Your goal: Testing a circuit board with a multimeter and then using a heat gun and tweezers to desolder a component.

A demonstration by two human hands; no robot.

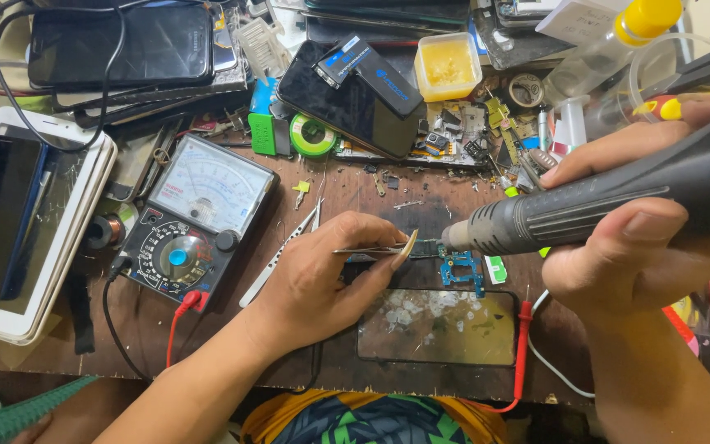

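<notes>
My left hand (334,275) pinches thin metal tweezers (367,250) whose tips reach a small blue circuit board (462,268) lying on the brown wooden bench. My right hand (630,238) grips a thick dark hot-air gun handle (610,201). Its metal nozzle (454,236) points left and hovers just above the board's top edge, close to the tweezer tips. A dark glass phone panel (437,327) with white flecks lies flat just below the board.
An analog multimeter (195,218) with red and black leads sits left. A second pair of tweezers (277,259) lies beside it. A tablet (18,222) is far left. Phones (355,99), a solder reel (314,136), a yellow flux tub (447,64) and a bottle (610,41) crowd the back.
</notes>
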